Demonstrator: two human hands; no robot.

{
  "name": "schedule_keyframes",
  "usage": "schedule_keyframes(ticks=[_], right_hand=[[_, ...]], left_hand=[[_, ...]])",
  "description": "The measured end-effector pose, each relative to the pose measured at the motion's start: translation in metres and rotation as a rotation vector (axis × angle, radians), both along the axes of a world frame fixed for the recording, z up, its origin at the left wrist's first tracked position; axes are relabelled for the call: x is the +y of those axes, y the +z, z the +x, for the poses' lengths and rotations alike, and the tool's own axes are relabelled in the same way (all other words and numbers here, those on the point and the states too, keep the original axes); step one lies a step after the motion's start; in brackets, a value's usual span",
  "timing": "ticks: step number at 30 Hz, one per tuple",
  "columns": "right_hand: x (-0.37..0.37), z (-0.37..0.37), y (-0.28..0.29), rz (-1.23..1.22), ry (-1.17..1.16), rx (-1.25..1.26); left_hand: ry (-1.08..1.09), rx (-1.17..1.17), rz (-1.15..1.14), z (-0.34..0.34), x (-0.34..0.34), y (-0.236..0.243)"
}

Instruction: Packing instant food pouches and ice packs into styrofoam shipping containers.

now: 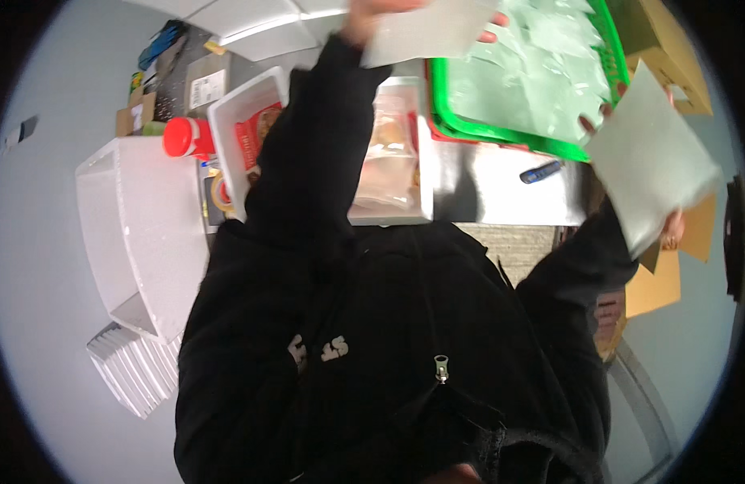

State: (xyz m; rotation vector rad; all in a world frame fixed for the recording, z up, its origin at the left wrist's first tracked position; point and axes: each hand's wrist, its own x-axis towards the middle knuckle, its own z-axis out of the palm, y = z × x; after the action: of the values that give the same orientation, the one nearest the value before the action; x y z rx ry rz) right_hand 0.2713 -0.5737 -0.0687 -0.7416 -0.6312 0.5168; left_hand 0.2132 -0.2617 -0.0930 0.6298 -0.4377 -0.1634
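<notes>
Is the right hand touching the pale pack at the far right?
Touching: the head view shows the right hand holding up the pale pack, fingers showing past its edge.

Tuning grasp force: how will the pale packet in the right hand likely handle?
The pale packet is probably only mildly floppy: it spans the right hand fairly flat.
Likely light enough for one hand, since no second hand supports it.
Possibly slippery: similar packets in the green basket look glossy.
</notes>
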Motion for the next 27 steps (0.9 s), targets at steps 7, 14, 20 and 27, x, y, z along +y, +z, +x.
schedule_keyframes(ticks=[7, 14, 20, 27], right_hand=[[0.214, -0.152, -0.05, -0.585, 0.219, -1.056], [0.353, -0.241, -0.187, -0.898, 0.379, -1.663], [0.305, -0.227, -0.179, -0.936, 0.268, -1.322], [0.236, -0.252, -0.15, -0.943, -0.508, -0.846]], left_hand=[[0.693, 0.102, 0.936, -0.206, 0.195, -0.017], [0.528, -0.028, 2.117, -0.228, 0.236, -0.131], [0.799, -0.383, 2.143, -0.259, 0.207, -0.112], [1.335, 0.289, 1.774, -0.466, 0.353, 0.076]])
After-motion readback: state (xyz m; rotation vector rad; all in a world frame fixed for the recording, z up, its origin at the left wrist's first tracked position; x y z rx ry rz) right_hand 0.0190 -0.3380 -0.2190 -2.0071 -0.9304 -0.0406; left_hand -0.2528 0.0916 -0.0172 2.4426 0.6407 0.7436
